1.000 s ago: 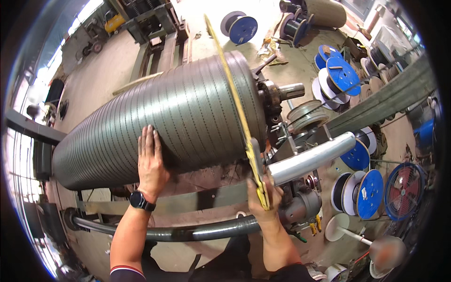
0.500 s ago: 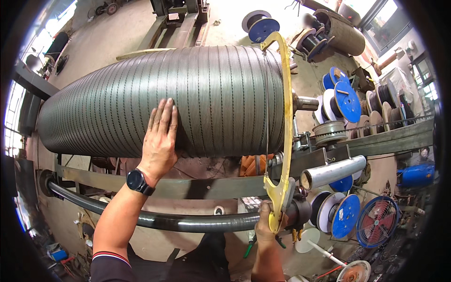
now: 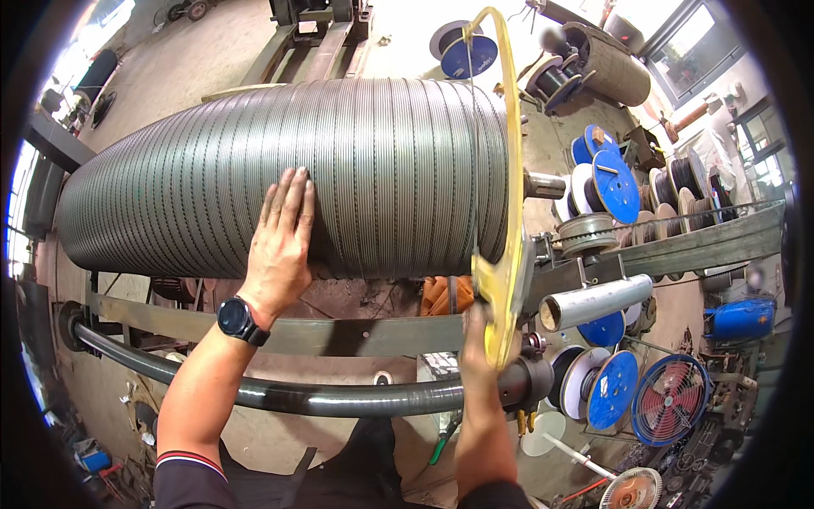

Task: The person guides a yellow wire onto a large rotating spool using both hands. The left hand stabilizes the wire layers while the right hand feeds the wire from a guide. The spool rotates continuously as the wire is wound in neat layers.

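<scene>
A large drum-shaped roller (image 3: 381, 170) lies crosswise before me, its surface ringed with fine grey ridges or windings and dark dashed seams. My left hand (image 3: 281, 233) rests on its near side, palm down, fingers stretched out and lying close together. A yellow-framed hacksaw (image 3: 512, 127) stands over the roller's right end, its thin blade running across the ridged surface. Wrapped round the hacksaw's handle at the near end is my right hand (image 3: 477, 343), slightly blurred. Whether the blade has cut into the surface cannot be made out.
A black curved bar (image 3: 339, 399) and a steel beam (image 3: 339, 336) run between me and the roller. To the right are a silver tube (image 3: 598, 303), blue-sided spools (image 3: 612, 390) and a round fan (image 3: 670, 399). Orange cloth (image 3: 446, 295) lies below the roller.
My right hand and the hacksaw have moved away from me across the roller. My left hand keeps its place on the surface. The whole view has shifted slightly.
</scene>
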Demonstrator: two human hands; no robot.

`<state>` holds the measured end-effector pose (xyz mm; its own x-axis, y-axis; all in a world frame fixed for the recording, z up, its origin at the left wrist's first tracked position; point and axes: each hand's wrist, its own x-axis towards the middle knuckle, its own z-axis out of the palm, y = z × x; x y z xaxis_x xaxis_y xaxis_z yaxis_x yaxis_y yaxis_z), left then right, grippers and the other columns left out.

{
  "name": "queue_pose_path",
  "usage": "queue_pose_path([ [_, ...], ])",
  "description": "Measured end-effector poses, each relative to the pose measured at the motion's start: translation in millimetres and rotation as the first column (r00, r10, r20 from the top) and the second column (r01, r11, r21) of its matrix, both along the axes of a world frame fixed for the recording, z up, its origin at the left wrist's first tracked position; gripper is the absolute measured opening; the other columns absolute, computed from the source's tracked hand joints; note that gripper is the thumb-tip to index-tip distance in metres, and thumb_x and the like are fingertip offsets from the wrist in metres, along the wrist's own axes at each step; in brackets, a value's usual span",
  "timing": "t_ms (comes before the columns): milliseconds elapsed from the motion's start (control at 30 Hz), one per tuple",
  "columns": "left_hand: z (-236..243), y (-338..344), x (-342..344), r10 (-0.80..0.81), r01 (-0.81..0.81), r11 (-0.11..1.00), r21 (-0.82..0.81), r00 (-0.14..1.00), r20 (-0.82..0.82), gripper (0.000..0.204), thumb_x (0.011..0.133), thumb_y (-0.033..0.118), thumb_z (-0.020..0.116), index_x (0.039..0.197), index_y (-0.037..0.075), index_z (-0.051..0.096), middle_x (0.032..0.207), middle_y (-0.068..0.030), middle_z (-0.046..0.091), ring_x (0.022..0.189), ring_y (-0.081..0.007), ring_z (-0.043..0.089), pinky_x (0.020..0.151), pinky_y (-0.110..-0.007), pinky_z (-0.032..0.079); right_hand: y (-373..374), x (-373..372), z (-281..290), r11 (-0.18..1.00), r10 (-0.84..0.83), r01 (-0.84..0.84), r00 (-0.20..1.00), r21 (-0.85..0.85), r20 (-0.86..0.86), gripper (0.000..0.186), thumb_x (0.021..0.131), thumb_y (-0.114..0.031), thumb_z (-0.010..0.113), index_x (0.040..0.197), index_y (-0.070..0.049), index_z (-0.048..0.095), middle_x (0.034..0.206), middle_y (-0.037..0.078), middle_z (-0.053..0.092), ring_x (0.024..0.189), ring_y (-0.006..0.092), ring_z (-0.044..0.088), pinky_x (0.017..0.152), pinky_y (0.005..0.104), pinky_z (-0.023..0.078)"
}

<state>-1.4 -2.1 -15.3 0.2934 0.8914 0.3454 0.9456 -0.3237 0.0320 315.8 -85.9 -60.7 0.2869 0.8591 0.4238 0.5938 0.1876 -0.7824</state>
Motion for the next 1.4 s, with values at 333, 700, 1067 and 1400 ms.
queue_pose_path([
  [333, 3.8, -5.5, -0.1, 0.001, -0.001, 1.000, -0.005, 1.000, -0.018, 0.093, 0.069, -0.009, 0.064, 0.157, -0.011, 0.036, 0.169, -0.0263, 0.029, 0.159, -0.0417, 0.026, 0.131, -0.052, 0.023, -57.0, 1.2, -4.6, 0.999, 0.038, -0.031, 0.969, -0.032, 0.244, 0.011, 0.089, -0.009, 0.076, 0.086, 0.000, 0.070, 0.070, 0.015, 0.068, 0.060, 0.0358, 0.069, 0.056, 0.0406, 0.054],
  [700, 37.2, 7.2, -12.0, 0.012, -0.016, 0.996, -0.090, 0.999, -0.050, 0.131, 0.057, 0.030, 0.099, 0.161, -0.007, 0.029, 0.168, -0.0238, 0.029, 0.159, -0.0395, 0.025, 0.132, -0.050, 0.021, -52.0, 9.1, -1.8, 0.998, 0.020, -0.029, 0.991, 0.059, 0.135, 0.010, 0.092, -0.004, 0.069, 0.083, 0.000, 0.071, 0.065, 0.011, 0.065, 0.054, 0.0219, 0.064, 0.055, 0.0366, 0.049],
  [1067, 41.6, 18.0, -3.1, 0.045, -0.060, 0.990, -0.128, 0.992, -0.121, 0.121, 0.060, 0.017, 0.093, 0.159, -0.011, 0.029, 0.168, -0.0266, 0.029, 0.159, -0.0409, 0.024, 0.133, -0.049, 0.021, -74.1, 5.8, -16.7, 0.997, 0.013, -0.005, 0.993, -0.071, 0.115, 0.012, 0.087, -0.008, 0.075, 0.093, 0.000, 0.070, 0.077, 0.018, 0.070, 0.067, 0.0376, 0.072, 0.063, 0.0464, 0.058],
  [1400, 31.3, 15.4, -4.1, 0.037, -0.046, 0.994, -0.095, 0.995, -0.092, 0.120, 0.058, 0.009, 0.092, 0.159, -0.011, 0.029, 0.167, -0.0274, 0.029, 0.157, -0.0436, 0.026, 0.132, -0.050, 0.024, -78.9, 2.9, -2.1, 0.990, 0.018, -0.016, 1.000, -0.140, 0.013, 0.013, 0.090, -0.008, 0.076, 0.094, 0.003, 0.070, 0.077, 0.020, 0.072, 0.068, 0.0381, 0.074, 0.064, 0.0435, 0.058],
])
